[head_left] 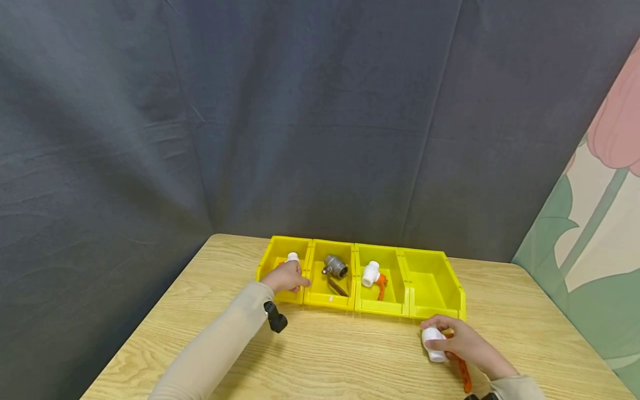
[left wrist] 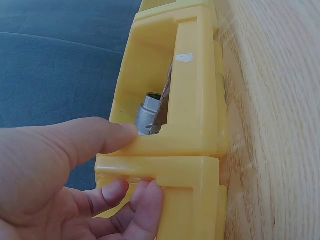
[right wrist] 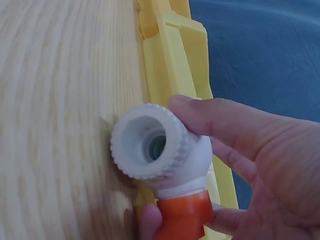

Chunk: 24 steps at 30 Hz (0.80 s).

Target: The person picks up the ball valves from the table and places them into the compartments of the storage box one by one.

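My right hand (head_left: 462, 340) grips a white plastic ball valve (right wrist: 190, 150) with an orange handle (head_left: 464, 375), above the wood table in front of the rightmost bin. The valve's round, ridged open end faces the right wrist camera. My left hand (head_left: 287, 276) pinches the adjoining rims of the two leftmost yellow bins (left wrist: 150, 167), thumb over one side and curled fingers over the other. Behind that hand in the leftmost bin sits a partly hidden white valve (head_left: 292, 256). A grey metal valve (head_left: 335, 266) with a brown lever lies in the second bin.
Another white valve (head_left: 371, 274) with an orange handle lies in the third bin. The rightmost bin (head_left: 430, 286) stands beside it in the row. A dark curtain (head_left: 320, 128) hangs behind the table (head_left: 350, 355), and a flower-patterned panel (head_left: 590, 233) is at the right.
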Tool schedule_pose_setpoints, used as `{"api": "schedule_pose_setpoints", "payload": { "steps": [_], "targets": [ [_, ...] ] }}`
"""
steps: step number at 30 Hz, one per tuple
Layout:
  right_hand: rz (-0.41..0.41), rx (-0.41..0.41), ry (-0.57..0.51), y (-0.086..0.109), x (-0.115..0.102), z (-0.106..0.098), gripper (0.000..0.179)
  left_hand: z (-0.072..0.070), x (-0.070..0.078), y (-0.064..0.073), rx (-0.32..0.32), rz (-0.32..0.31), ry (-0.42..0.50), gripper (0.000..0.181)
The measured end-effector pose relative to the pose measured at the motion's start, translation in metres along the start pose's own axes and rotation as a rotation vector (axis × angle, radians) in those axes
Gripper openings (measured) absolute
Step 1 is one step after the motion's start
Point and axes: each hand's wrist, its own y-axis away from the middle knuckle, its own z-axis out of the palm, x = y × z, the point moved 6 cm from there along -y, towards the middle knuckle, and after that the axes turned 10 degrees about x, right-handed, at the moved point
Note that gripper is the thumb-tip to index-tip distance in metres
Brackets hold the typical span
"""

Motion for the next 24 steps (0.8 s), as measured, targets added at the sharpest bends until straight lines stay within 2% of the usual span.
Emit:
{"api": "schedule_pose_setpoints", "payload": {
  "steps": [2, 12, 24],
  "targets": [
    [0.026, -0.001, -0.032, 0.0006, 0.0003, 0.0019, 0.046, -0.0004, 0.0005, 0.0006, 0.0, 0.003, 0.003, 0.032],
    [0.073, 0.034, -0.027, 0.0009, 0.0031, 0.0025, 0.044, 0.0005, 0.0006, 0.001, -0.003, 0.002, 0.002, 0.032],
    [0.026, -0.013, -0.124, -0.0004, 0.0075, 0.0034, 0.046, 0.0015, -0.0015, -0.0016, -0.001, -0.004, -0.008, 0.033]
  ]
}}
